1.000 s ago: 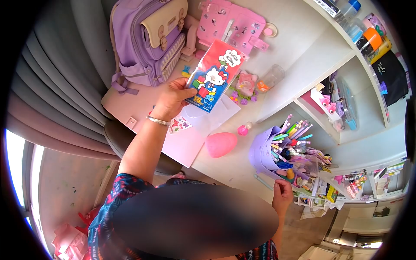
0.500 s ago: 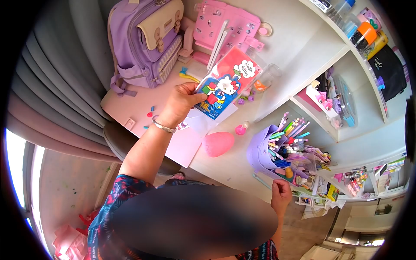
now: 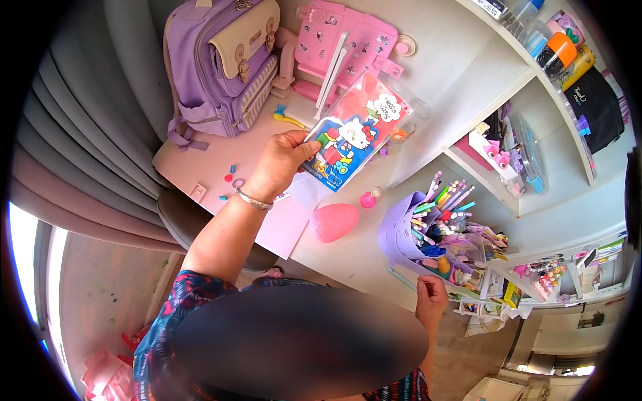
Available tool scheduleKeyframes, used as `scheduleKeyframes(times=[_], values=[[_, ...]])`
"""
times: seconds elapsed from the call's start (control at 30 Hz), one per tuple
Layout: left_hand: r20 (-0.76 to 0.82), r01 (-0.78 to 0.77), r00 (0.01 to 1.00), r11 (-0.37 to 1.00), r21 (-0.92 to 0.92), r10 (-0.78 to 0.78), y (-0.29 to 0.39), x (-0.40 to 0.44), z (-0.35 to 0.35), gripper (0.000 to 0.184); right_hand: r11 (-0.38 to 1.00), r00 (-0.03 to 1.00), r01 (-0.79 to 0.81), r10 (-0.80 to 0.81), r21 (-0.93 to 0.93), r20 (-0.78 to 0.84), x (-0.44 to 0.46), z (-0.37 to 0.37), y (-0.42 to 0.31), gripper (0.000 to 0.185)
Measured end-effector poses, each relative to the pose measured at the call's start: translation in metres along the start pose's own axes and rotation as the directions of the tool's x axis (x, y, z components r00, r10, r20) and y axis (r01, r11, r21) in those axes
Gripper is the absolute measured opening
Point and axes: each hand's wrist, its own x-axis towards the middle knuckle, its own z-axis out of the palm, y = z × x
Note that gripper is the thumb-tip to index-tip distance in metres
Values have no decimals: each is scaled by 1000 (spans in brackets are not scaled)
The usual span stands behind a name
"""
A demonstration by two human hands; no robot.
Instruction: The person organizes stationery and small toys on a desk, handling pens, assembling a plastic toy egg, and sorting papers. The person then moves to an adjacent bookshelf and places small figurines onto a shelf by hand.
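Nearest the person's body, the right hand [image 3: 431,296] is at the front edge of the bench [image 3: 338,260], its fingers curled in to a narrow, loose fist; whether anything is inside cannot be told. Just beside it stands a purple bin [image 3: 396,234] packed with pens [image 3: 455,195]. To the left of the bin, a rounded pink object [image 3: 336,222] lies on the bench, with a small pink bottle [image 3: 368,199] just beyond it and a pale pink sheet [image 3: 284,230] on its other side.

Farther in, the left hand [image 3: 284,160], with a bracelet [image 3: 254,199] at the wrist, pinches a Hello Kitty packet [image 3: 354,139] between thumb and fingers by its left edge. The packet is raised over the bench, tilted, its red and blue picture side up. A blue and yellow item [image 3: 289,119] lies near that hand.

At the back, a purple backpack [image 3: 207,73] stands beside a pink stand [image 3: 341,43]. A grey curtain [image 3: 87,113] hangs on the left; white shelves [image 3: 481,83] holding assorted goods rise on the right.
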Motion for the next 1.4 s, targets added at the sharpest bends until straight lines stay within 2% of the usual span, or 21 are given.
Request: scheduleKeyframes(times=[0.1, 0.2, 0.3, 0.33, 0.4, 0.43, 0.53, 0.7, 0.8, 0.93, 1.0, 1.1, 1.2, 1.3, 1.4], values=[[9, 1, 1000, 999, -41, 0, 0, -1, 0, 17, 1000, 1000, -4, 4, 2, -1, 0, 2, 0, 6], [41, 77, 997, 986, -145, -72, 6, -4, -1, 23, 1000, 1000, -6, 6, 0, -4, -1, 4, -1, 6], [-71, 131, 979, 864, -486, -189, 23, -11, 21, 31, 1000, 1000, -3, 3, -11, 0, -2, 4, 0, 7], [123, 200, 980, 775, -600, -157, 19, -11, 14, 31, 1000, 1000, 0, 0, -15, 3, -2, 4, 0, 7], [469, 389, 883, 559, -732, -1, -1, -7, -9, 32, 1000, 1000, -7, 7, -3, 2, -3, 5, 0, 7], [505, 460, 863, 458, -761, -28, -9, -4, -11, 36, 1000, 1000, -11, 11, 3, 2, -3, 6, 0, 7], [607, 526, 787, 398, -751, 106, -23, -3, -10, 38, 1000, 1000, -18, 18, -3, 9, -4, 7, -1, 7], [659, 564, 738, 405, -719, 142, -30, -6, -5, 34, 1000, 1000, -9, 9, 1, 7, -4, 6, 2, 7], [658, 554, 745, 445, -704, 113, -32, -7, -3, 35, 999, 1000, 9, -9, -41, 2, -4, 9, -3, 7], [577, 445, 813, 553, -705, 82, -32, -13, -4, 31, 997, 1000, 23, -24, -73, -19, -5, 8, -10, 7], [571, 449, 820, 566, -692, 47, -36, -10, -10, 27, 998, 999, 22, -24, -54, -28, -5, 6, -9, 8], [386, 342, 918, 669, -660, -88, -42, -8, -27, 24, 1000, 999, 19, -19, -21, -30, -5, 4, -9, 9], [179, 237, 970, 785, -573, -162, -41, -6, -37, 22, 1000, 999, 8, -9, -19, -43, -6, 0, -6, 9], [-199, 168, 948, 922, -349, -248, -41, -4, -37, 20, 998, 998, -25, 21, -53, -62, -14, 0, -3, 9], [-222, 239, 934, 951, -197, -281, -57, 5, -62, 19, 999, 996, -5, 0, -52, -89, -10, -4, -1, 9]])
